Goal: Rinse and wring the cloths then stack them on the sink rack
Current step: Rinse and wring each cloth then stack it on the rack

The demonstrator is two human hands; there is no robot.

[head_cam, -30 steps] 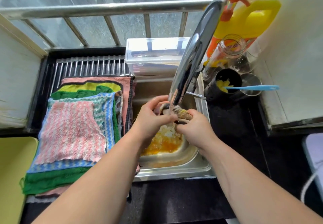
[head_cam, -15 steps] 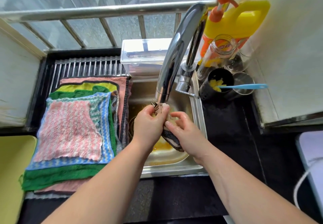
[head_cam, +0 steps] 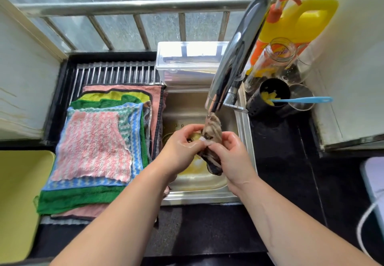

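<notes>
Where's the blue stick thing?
In the head view, the blue-handled utensil sticks out of the black holder on the counter, right of the sink and tap, in front of the yellow jug.

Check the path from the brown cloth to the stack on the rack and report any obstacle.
Nothing visible blocks it. Left hand and right hand hold the brown cloth over the sink; the stack lies directly left, beside it.

Two hands (head_cam: 180, 151) (head_cam: 232, 157), one wet cloth (head_cam: 214, 129), at least five stacked cloths (head_cam: 93, 145), one faucet (head_cam: 234, 58)
</notes>
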